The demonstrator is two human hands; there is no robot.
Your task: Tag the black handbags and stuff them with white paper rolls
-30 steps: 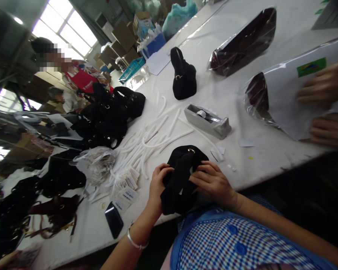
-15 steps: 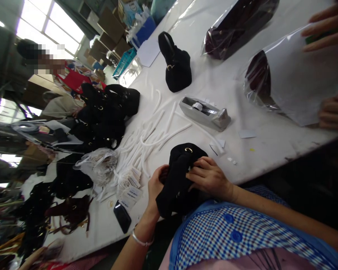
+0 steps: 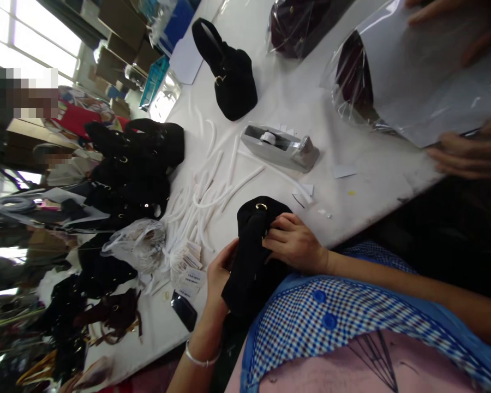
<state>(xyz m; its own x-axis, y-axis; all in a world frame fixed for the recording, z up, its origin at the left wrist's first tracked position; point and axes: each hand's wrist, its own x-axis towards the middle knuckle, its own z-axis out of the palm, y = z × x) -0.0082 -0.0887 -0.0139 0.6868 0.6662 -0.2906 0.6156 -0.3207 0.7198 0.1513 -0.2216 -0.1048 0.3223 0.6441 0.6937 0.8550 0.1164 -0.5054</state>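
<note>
A black bag (image 3: 249,256) with a gold ring is held between my two hands, over the table's near edge. My left hand (image 3: 221,273), with a bangle at the wrist, grips its left side; the fingertips are hidden behind the fabric. On the right side, my right hand (image 3: 295,243) has its fingers bent and pressed on the bag. White cords (image 3: 204,199) lie in a loose bundle beyond the bag, with barcode tags (image 3: 190,278) near my left hand. A grey tape dispenser (image 3: 280,147) stands farther back.
Another black bag (image 3: 235,82) stands behind the dispenser. At right, another person's hands (image 3: 470,147) touch a clear plastic bag (image 3: 417,82). Black bags (image 3: 143,158) are piled at left, near a phone (image 3: 184,310) and crumpled plastic (image 3: 139,243). A person (image 3: 77,112) is at upper left.
The view has turned, so most things on the table appear farther left and higher. The black bag stays held in both hands. The other person's hands at right have shifted over the plastic.
</note>
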